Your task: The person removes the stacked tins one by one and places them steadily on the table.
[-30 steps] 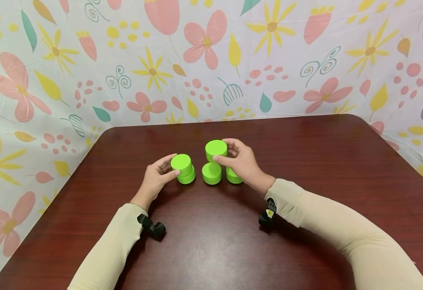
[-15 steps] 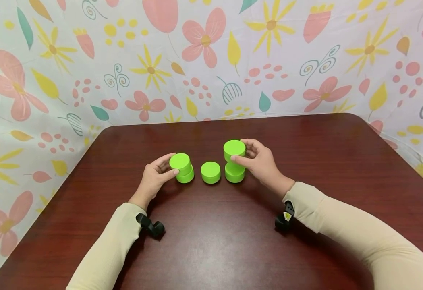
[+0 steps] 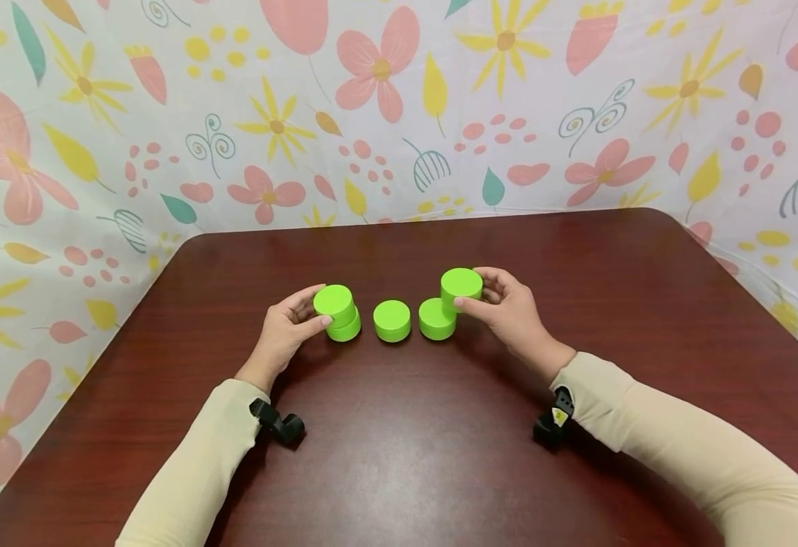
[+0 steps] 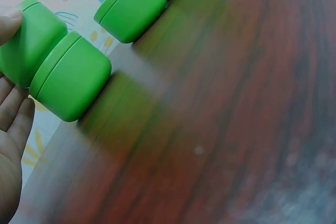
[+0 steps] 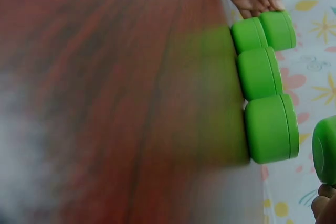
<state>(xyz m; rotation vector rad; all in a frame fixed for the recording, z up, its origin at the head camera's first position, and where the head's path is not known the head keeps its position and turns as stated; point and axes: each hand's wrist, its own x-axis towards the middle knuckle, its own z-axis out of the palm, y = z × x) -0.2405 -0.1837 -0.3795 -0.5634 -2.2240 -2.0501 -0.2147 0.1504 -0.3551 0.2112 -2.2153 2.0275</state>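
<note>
Right hand (image 3: 514, 313) shifted rightward, pinching raised green container (image 3: 461, 285); left hand (image 3: 281, 328) grips second container (image 3: 334, 304).

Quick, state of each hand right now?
Left hand: holding the upper-left green lidded jar.
Right hand: holding the rightmost green lidded jar.

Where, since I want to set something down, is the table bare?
Bare table lies in front of the three green tubs, between the sleeves, and behind the tubs up to the cloth. It's crowded along the tub row, where the left hand and right hand each hold another tub.
</note>
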